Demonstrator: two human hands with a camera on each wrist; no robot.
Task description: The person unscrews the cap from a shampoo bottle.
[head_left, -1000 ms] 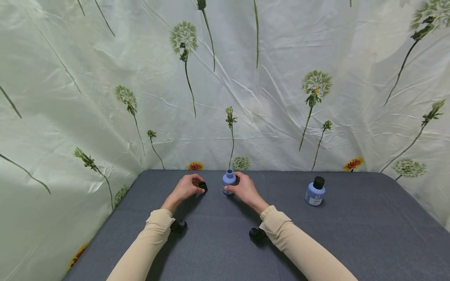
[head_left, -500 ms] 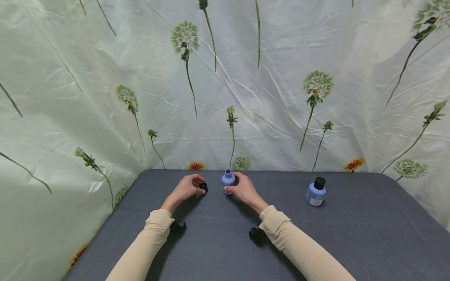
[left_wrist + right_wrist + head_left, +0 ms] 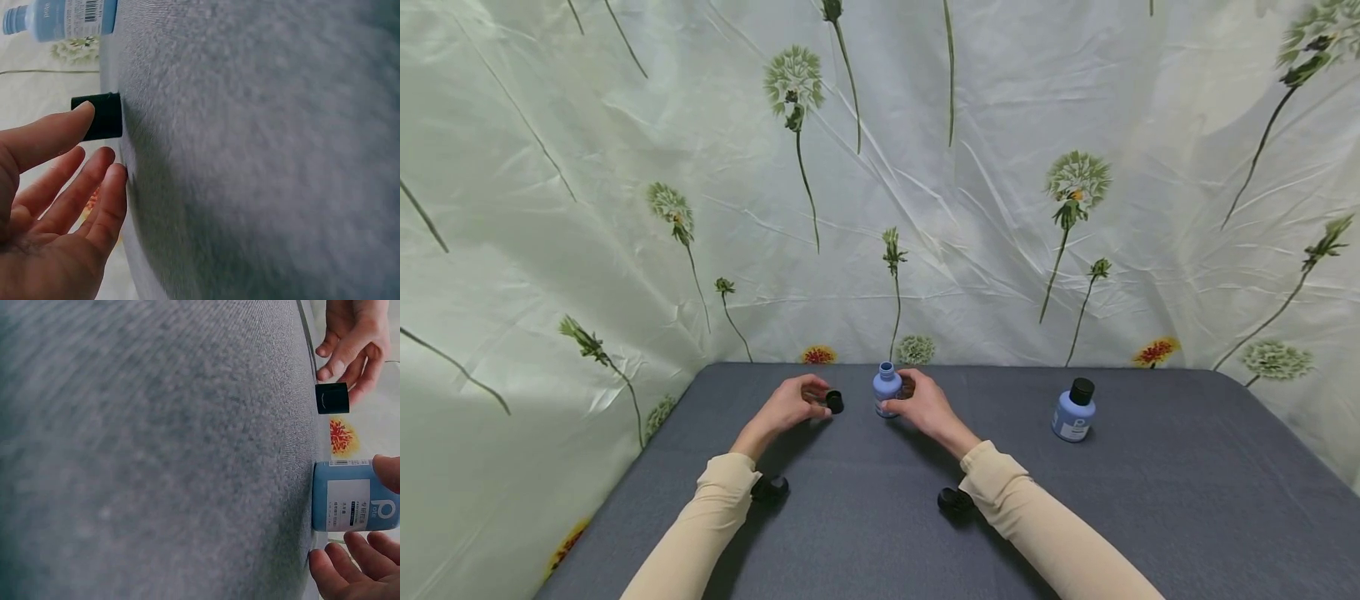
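Observation:
A blue bottle [image 3: 887, 388] with a bare neck stands upright on the grey cloth. My right hand [image 3: 927, 408] is beside it, the thumb in front of the bottle; in the right wrist view a gap shows between the fingers [image 3: 337, 565] and the bottle. To its left a black cap [image 3: 834, 402] sits on the cloth. My left hand [image 3: 790, 406] is just left of this cap with fingers spread. In the left wrist view the thumb [image 3: 69, 128] overlaps the cap, while the other fingers are apart from it.
A second blue bottle [image 3: 1073, 411], topped with a black cap, stands farther right on the table [image 3: 1157, 500]. Behind the table's back edge hangs a pale curtain [image 3: 985, 275] printed with flowers.
My left hand has loosened from the cap and drawn slightly left, leaving it on the cloth. My right hand has eased a little to the right at the bottle, which stays in place.

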